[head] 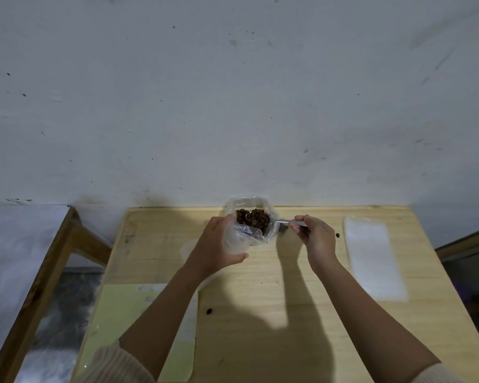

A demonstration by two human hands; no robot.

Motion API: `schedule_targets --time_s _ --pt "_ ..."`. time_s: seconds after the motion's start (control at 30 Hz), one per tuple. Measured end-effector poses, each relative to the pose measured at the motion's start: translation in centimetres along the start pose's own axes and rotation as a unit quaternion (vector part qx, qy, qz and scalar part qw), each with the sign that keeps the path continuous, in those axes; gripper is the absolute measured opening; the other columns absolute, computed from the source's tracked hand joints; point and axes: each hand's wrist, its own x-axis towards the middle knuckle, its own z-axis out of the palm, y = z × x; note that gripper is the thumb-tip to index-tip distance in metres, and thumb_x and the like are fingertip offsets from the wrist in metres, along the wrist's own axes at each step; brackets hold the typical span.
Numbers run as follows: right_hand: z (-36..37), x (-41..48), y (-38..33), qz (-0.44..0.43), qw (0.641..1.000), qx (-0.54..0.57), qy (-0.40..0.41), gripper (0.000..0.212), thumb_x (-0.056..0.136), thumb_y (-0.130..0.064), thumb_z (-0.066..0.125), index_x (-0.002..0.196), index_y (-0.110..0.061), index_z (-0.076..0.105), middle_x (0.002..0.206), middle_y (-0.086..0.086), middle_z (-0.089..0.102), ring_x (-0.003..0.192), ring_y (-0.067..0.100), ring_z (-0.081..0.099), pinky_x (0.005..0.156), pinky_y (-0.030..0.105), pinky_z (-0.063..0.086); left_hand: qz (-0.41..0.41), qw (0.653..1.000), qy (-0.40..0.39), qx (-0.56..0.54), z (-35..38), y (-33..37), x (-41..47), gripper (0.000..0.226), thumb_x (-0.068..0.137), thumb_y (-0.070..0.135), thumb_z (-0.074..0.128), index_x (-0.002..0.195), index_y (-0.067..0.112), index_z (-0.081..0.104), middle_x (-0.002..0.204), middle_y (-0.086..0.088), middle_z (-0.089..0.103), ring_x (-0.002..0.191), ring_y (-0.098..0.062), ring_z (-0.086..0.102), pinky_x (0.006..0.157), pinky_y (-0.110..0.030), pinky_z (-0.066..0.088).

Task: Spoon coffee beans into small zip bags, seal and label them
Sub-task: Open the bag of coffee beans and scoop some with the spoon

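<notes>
At the 12 o'clock edge of the bench (260, 272), a clear bag (246, 203) is gripped by the left hand (216, 244), with the fingers curled round its near side. The spoon (282, 222) is pinched at the handle end by the fingers of the right hand (315, 239) and is brought in from 3 o'clock. Its bowl is heaped with coffee beans (256, 218) and is held at the bag's open mouth, where more beans are seen inside. A spill is judged the likeliest fault: the heap is rounded above the bowl's rim and the mouth is soft and crumpled, so a tilt made before the bowl is well within the plastic would send beans over the edge. 2 strays lie on the wood: the near bean (209, 310) at 6 o'clock of the left hand, the far bean (337, 234) at 3 o'clock of the right. Were the left grip slackened, the mouth could fold against the spoon. Whether this is the supply bag or a small zip bag cannot be told.
</notes>
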Motion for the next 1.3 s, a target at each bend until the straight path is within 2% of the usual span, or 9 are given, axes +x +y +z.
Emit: schedule_targets --time_s 0.2,0.3,0.4,0.57,0.67,0.9,1.03,1.17,1.3 --pt "-0.9 -1.6 -2.8 -0.035 0.998 -0.040 -0.047 0.022 0.091 0.003 0.044 0.077 0.001 0.061 0.076 0.012 0.062 0.057 0.016 0.062 0.069 0.020 0.056 0.013 0.999 0.002 0.040 0.1 0.7 0.3 0.098 0.056 0.041 0.085 0.138 0.015 0.040 0.122 -0.003 0.044 0.113 -0.019 0.046 0.098 -0.033 0.042" --pt "-0.6 -2.4 -2.8 -0.047 0.991 -0.084 -0.098 0.023 0.093 0.001 0.044 0.078 0.002 0.062 0.073 0.016 0.063 0.053 0.015 0.063 0.065 0.022 0.056 0.025 0.998 0.007 0.049 0.3 0.8 0.4 0.100 0.052 0.056 0.073 0.135 0.010 0.043 0.121 -0.006 0.048 0.111 -0.023 0.049 0.097 -0.037 0.044" --pt "-0.2 -2.8 -2.1 -0.062 0.981 -0.131 -0.129 0.024 0.094 -0.002 0.045 0.079 0.001 0.064 0.071 0.019 0.064 0.054 0.016 0.065 0.064 0.023 0.055 0.034 0.998 0.008 0.054 0.4 0.6 0.6 0.100 0.053 0.059 0.072 0.136 0.011 0.042 0.123 -0.004 0.048 0.111 -0.021 0.049 0.096 -0.038 0.046" --pt "-0.3 -2.6 -1.8 -0.097 0.988 -0.089 -0.086 0.025 0.093 0.000 0.045 0.076 -0.002 0.063 0.065 0.010 0.066 0.053 0.015 0.064 0.060 0.020 0.055 0.040 0.998 0.012 0.039 0.2 0.5 0.4 0.098 0.055 0.048 0.082 0.137 0.012 0.041 0.121 0.002 0.045 0.111 -0.020 0.049 0.096 -0.037 0.046" --pt "-0.7 -1.9 -1.4 -0.122 0.988 -0.074 -0.052 0.025 0.093 0.000 0.046 0.075 -0.005 0.063 0.066 0.006 0.065 0.056 0.014 0.062 0.065 0.020 0.056 0.037 0.999 0.013 0.025 0.0 0.5 0.4 0.098 0.058 0.041 0.086 0.140 0.014 0.038 0.118 0.007 0.042 0.112 -0.018 0.048 0.097 -0.031 0.043" --pt "0.6 -1.0 2.5 -0.190 0.959 -0.196 -0.073 0.017 0.095 -0.014 0.051 0.088 -0.018 0.066 0.079 0.004 0.068 0.077 0.015 0.066 0.078 0.026 0.055 0.018 1.000 -0.010 0.000 -0.1 0.2 0.4 0.097 0.062 0.038 0.085 0.141 0.016 0.035 0.123 0.010 0.037 0.116 -0.006 0.039 0.098 -0.019 0.032" --pt "1.5 -0.7 4.3 -0.106 0.980 -0.162 -0.043 0.019 0.096 -0.010 0.048 0.088 -0.006 0.066 0.073 0.005 0.068 0.068 0.014 0.066 0.082 0.034 0.055 0.016 1.000 -0.019 -0.003 -0.2 0.2 0.4 0.095 0.062 0.038 0.085 0.140 0.016 0.035 0.124 0.010 0.035 0.114 -0.004 0.037 0.097 -0.017 0.031" --pt "2.5 -0.2 4.9 -0.017 0.992 -0.119 -0.035 0.026 0.093 -0.003 0.047 0.076 -0.009 0.065 0.069 0.003 0.069 0.059 0.015 0.065 0.083 0.038 0.053 0.024 0.999 -0.021 -0.016 0.0 0.0 0.4 0.093 0.062 0.037 0.085 0.139 0.015 0.037 0.123 0.006 0.038 0.110 0.000 0.037 0.093 -0.006 0.029" --pt "2.4 0.0 4.2 0.010 0.997 -0.072 -0.008 0.029 0.092 -0.002 0.047 0.070 -0.008 0.065 0.064 0.006 0.067 0.054 0.013 0.064 0.077 0.031 0.054 0.023 0.999 -0.022 -0.013 0.0 0.0 0.4 0.094 0.061 0.039 0.085 0.139 0.015 0.037 0.126 0.004 0.039 0.110 0.001 0.038 0.090 0.001 0.026"
